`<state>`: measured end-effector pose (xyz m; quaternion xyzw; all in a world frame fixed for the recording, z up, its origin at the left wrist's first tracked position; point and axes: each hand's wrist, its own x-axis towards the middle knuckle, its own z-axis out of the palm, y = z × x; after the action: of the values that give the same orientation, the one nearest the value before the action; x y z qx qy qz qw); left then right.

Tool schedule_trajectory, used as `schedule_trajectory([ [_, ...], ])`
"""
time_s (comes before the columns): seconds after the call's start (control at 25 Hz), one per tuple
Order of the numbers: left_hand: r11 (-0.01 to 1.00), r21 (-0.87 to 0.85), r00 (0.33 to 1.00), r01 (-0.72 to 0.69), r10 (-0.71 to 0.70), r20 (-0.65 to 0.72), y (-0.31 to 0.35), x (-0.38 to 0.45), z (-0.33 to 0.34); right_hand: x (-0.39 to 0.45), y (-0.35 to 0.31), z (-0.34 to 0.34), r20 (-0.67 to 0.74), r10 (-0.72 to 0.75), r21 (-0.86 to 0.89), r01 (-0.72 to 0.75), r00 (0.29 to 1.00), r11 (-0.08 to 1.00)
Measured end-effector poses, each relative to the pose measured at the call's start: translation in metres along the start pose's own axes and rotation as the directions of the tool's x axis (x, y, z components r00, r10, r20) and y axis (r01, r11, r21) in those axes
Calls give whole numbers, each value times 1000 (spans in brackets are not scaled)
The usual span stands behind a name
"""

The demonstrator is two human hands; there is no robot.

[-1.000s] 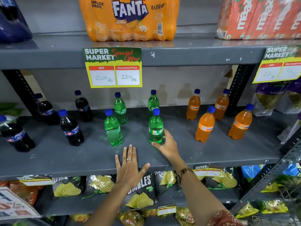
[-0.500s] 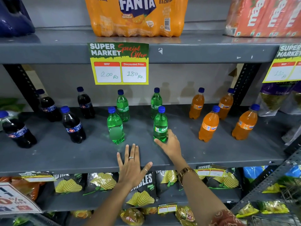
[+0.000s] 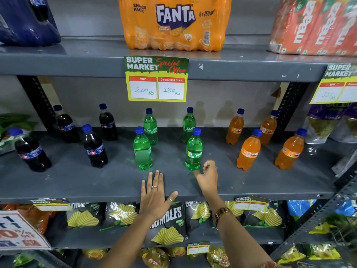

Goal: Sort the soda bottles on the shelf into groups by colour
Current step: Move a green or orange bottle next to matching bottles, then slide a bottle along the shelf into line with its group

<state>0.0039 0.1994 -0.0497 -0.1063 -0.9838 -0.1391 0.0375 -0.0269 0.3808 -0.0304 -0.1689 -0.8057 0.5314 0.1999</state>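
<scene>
On the grey shelf (image 3: 77,182) stand several dark cola bottles (image 3: 94,147) at the left, several green Sprite bottles (image 3: 143,149) in the middle and several orange Fanta bottles (image 3: 249,151) at the right. My left hand (image 3: 155,194) lies flat on the shelf's front edge, fingers spread, holding nothing. My right hand (image 3: 207,176) hovers just right of the front right green bottle (image 3: 194,151), fingers loosely curled and clear of it.
A Fanta multipack (image 3: 173,24) and red Maaza packs (image 3: 316,26) sit on the shelf above, with price tags (image 3: 156,79) on its edge. Chip bags (image 3: 166,225) fill the shelf below. Snack packets (image 3: 324,122) stand at the far right.
My right hand has let go of the front right green bottle and drawn back a little toward me. The left hand stays flat on the shelf edge.
</scene>
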Motion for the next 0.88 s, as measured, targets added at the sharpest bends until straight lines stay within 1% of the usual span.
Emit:
schedule_trajectory([
  [0.2, 990, 18, 990, 136, -136, -38, -55, -10, -15, -24, -9, 21, 120, -65, 73, 57, 991, 996],
  [0.36, 977, 28, 978, 210, -209, -15, -101, -17, -33, -43, -31, 60, 259, -77, 146, 40, 963, 988],
  [0.44, 969, 18, 969, 246, -246, -8, -122, -20, -41, -54, -42, 86, 331, -97, 155, 47, 939, 987],
  [0.6, 946, 2, 945, 326, -325, 27, -161, -21, -58, -71, -65, 139, 484, -136, 190, 48, 864, 981],
  [0.72, 910, -28, 910, 414, -412, 55, -185, -18, -70, -75, -80, 176, 553, -163, 144, 99, 817, 985],
  [0.88, 911, -34, 910, 412, -410, 57, -195, -18, -71, -71, -94, 216, 579, -130, 91, 94, 805, 991],
])
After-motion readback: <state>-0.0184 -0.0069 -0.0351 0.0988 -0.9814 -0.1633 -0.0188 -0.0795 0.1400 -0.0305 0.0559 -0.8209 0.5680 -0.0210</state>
